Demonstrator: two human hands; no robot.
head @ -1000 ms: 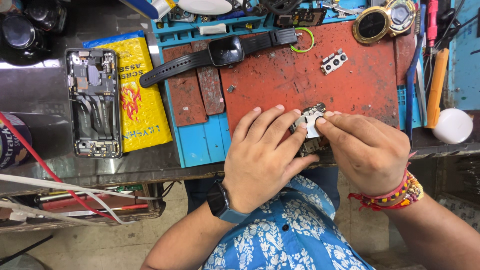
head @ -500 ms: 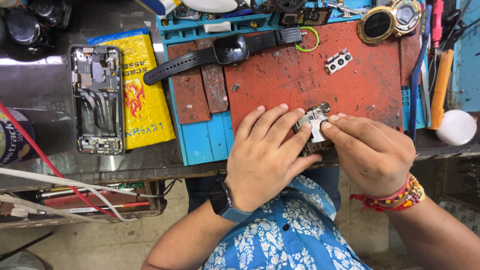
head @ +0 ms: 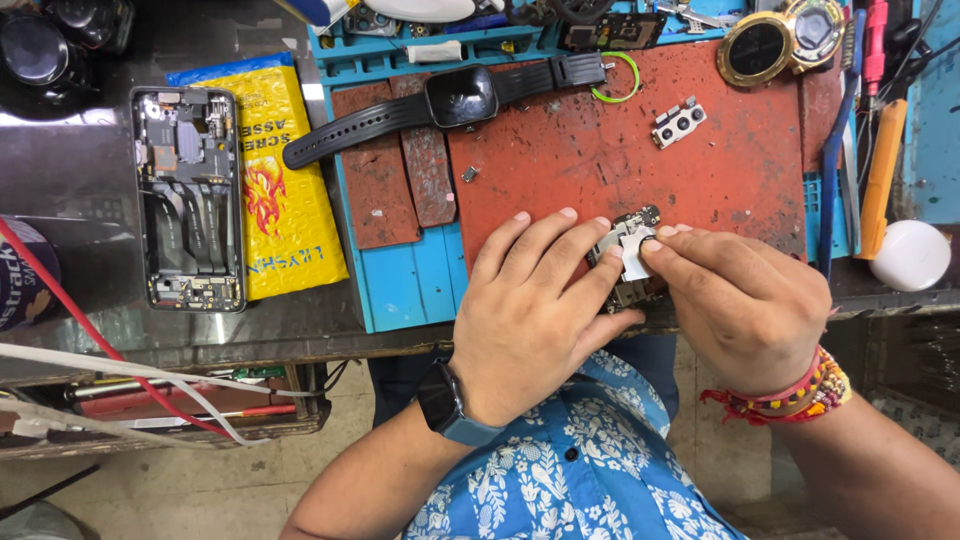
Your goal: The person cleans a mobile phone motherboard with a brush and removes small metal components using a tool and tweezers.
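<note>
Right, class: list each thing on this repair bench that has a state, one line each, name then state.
Circuit board: pinched between both hands.
Left hand: gripping the board.
Right hand: gripping the board.
Phone: back off, insides exposed.
Smartwatch: screen dark, lying flat.
Camera module: loose on red mat.

The left wrist wears a dark smartwatch (head: pixel 447 402) on a blue-grey band. The right wrist carries a red and yellow beaded thread bracelet (head: pixel 800 395). A blue shirt (head: pixel 560 470) with white floral print covers the torso.

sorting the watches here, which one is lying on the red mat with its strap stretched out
The black smartwatch with the square face, lying at the red mat's top left. The other watch is strapped on the person's left wrist.
</note>
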